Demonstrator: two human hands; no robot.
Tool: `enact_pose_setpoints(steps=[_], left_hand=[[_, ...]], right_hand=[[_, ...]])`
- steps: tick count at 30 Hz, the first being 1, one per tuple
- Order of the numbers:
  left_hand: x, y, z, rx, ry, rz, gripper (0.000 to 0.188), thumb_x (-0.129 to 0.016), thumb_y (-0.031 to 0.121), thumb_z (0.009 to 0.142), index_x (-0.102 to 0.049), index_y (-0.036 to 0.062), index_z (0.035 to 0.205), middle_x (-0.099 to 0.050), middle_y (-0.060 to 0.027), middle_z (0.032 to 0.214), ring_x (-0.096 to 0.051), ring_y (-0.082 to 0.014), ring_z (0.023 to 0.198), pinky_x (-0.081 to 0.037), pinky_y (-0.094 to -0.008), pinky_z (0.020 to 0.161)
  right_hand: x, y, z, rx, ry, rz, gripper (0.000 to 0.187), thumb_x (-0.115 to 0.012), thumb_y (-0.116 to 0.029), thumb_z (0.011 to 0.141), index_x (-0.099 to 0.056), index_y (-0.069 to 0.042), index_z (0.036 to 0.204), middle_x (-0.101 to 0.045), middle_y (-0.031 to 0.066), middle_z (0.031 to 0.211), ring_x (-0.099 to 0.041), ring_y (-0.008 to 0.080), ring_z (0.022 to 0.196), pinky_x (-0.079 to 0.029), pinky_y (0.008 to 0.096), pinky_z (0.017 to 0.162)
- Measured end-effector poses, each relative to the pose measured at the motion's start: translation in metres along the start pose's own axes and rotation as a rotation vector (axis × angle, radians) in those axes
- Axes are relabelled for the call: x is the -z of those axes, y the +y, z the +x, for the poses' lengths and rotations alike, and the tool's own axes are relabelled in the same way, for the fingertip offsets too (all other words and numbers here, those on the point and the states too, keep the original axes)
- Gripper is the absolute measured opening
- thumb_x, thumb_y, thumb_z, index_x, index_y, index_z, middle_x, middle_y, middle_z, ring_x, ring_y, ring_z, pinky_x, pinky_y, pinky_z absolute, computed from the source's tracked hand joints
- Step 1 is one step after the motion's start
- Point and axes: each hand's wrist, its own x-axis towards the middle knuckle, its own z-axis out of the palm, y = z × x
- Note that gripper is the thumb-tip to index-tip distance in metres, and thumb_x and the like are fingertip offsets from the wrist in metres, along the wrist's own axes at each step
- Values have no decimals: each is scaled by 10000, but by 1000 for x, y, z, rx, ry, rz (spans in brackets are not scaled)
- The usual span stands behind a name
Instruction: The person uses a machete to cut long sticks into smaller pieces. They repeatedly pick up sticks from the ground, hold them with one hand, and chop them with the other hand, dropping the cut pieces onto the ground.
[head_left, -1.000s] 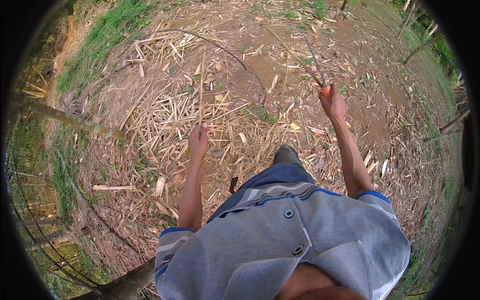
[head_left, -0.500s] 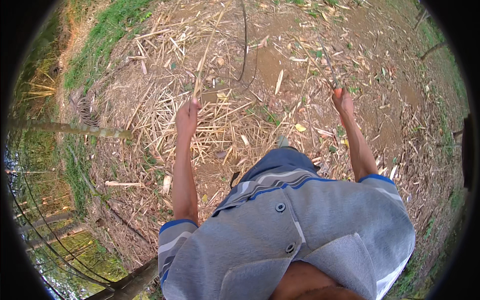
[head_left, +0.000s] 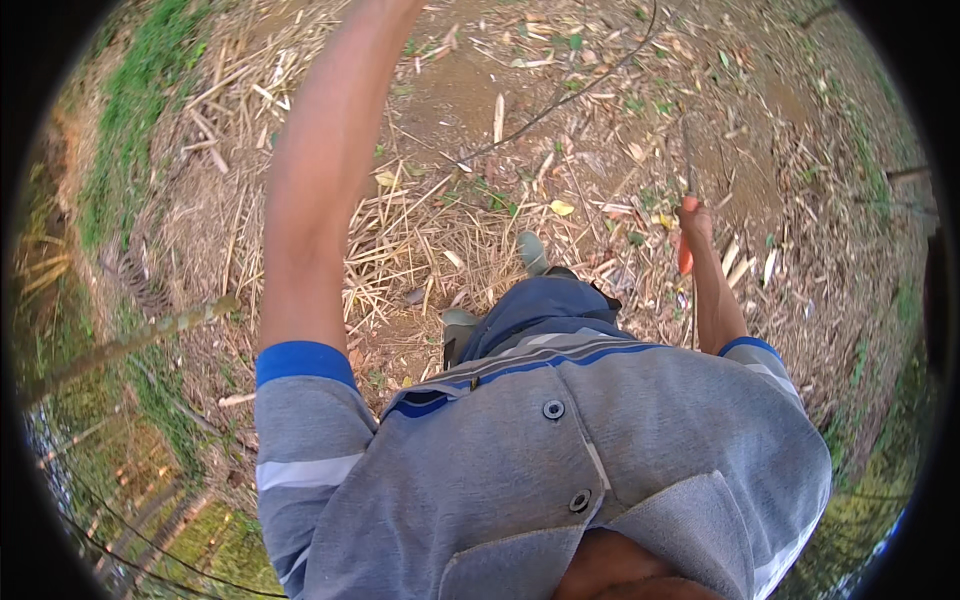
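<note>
A: Nearest items first.

B: Grey shirt (head_left: 480,450) with blue-edged sleeves; any marking on its buttons (head_left: 553,409) is too small to read. Beyond it, dark blue trousers (head_left: 540,305) and two greyish-green boots (head_left: 532,254) on littered ground.

A: Condition of the hands?

B: Right hand (head_left: 696,222): fingers wrapped round an orange-handled tool (head_left: 686,256), out to the right of the boots. Its dark, narrow blade (head_left: 688,160) points away from the body. Left hand: past the upper edge, with only the forearm (head_left: 320,180) showing; clenched or released, I cannot tell.

A: Edges and room to move?

B: Dry straw (head_left: 420,240) lies between that forearm and the boots. A thin dark stem (head_left: 565,103) slants across the ground ahead, apart from the blade. Brown soil (head_left: 450,92) shows beyond the straw. At the far left, green grass (head_left: 130,120) forms a border, and a slim trunk (head_left: 185,320) juts in from the rim, well apart from the tool.
</note>
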Motion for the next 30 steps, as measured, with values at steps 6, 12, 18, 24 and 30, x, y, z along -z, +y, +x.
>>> enact_pose_setpoints(steps=[6,12,18,24,30], left_hand=[[-21,-54,-32,424,11,-201,381,-414,370,869,-624,62,792,-524,-61,618,-494,-185,617,-392,-340,584],[-10,-105,-209,952,-164,-179,425,-390,416,911,-655,87,864,-443,-11,595,-411,-121,530,-321,-319,499],[-32,-85,-378,1038,-148,-319,379,-411,364,930,-602,79,770,-421,15,588,-406,-101,575,-309,-285,527],[1,-2,-391,1300,47,-562,427,-383,402,946,-519,94,683,-346,50,535,-307,-72,484,-244,-258,462],[-23,44,-413,1177,179,-729,474,-310,458,953,-418,107,654,-303,42,523,-261,-76,461,-209,-254,432]], right_hand=[[126,241,-11,-497,438,418,470,-598,-393,745,-552,-26,1033,-616,129,922,-567,225,760,-461,393,721],[208,220,-140,-461,668,-61,548,-622,-412,686,-519,-25,1061,-609,190,932,-597,336,780,-461,464,698],[154,203,-116,-176,590,7,737,-606,-510,718,-431,-71,1284,-570,228,1082,-572,362,932,-437,464,772],[102,-42,-118,190,434,470,241,-595,-177,819,-532,-59,1020,-580,57,924,-558,126,778,-445,278,630],[5,-287,-170,242,-502,1294,371,-644,-263,811,-485,-17,1038,-625,131,965,-635,223,842,-529,308,692]])
